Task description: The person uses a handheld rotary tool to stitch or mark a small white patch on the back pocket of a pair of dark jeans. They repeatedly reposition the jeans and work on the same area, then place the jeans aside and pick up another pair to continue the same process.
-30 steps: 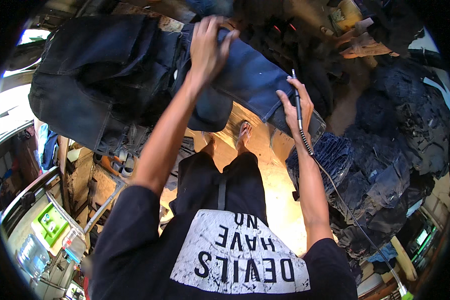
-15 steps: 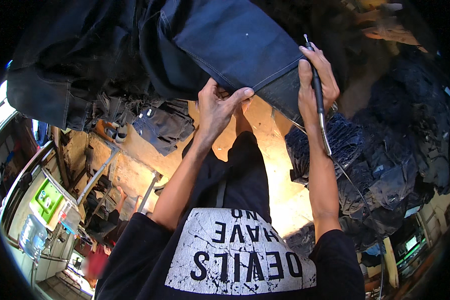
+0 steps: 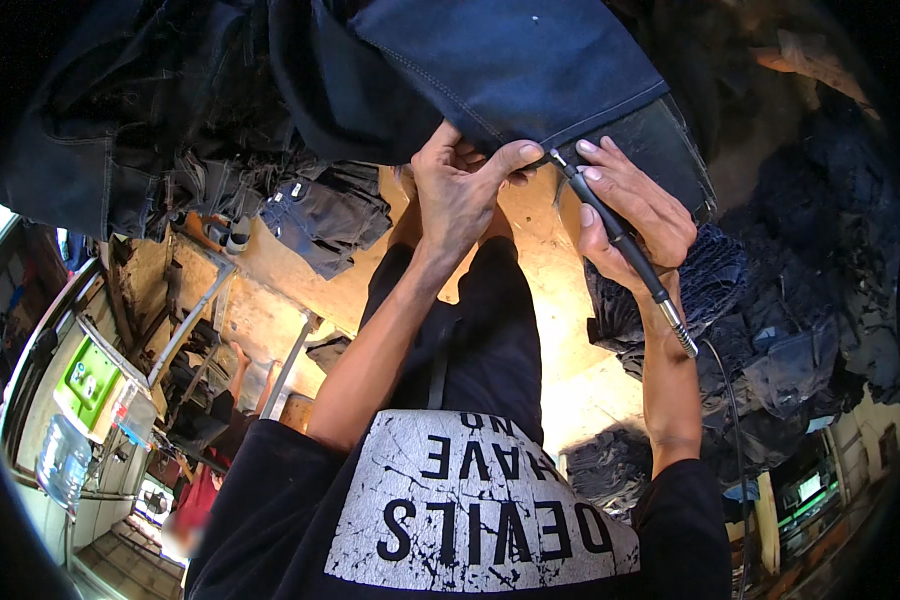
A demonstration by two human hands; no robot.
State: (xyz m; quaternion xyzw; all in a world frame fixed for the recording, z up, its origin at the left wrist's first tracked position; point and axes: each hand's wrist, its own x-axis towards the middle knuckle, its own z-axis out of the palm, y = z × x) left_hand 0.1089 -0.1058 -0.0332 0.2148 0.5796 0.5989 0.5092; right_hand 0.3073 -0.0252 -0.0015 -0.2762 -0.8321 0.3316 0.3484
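Observation:
Dark blue jeans (image 3: 530,70) with stitched seams lie across the top of the view, over a flat black board (image 3: 640,140). My left hand (image 3: 460,195) pinches the near corner of the hem between thumb and fingers. A slim black rotary handpiece (image 3: 607,222) with a metal tip rests in my right hand (image 3: 650,205), held like a pen. Its tip points at the hem, right beside my left thumb. From its rear metal sleeve, a thin dark cable (image 3: 735,400) hangs down at the right.
Heaped dark garments (image 3: 780,300) stand at the right, with a smaller folded stack (image 3: 330,215) on the floor left of centre. Further left are metal bars (image 3: 195,325), a green tray (image 3: 88,385) and a large clear water bottle (image 3: 62,465). Another person's red garment (image 3: 198,490) shows lower left.
My right hand has swung left and down from the hem's far end, tilting the handpiece so its tip meets the corner by my left thumb. The jeans have shifted slightly upward and right.

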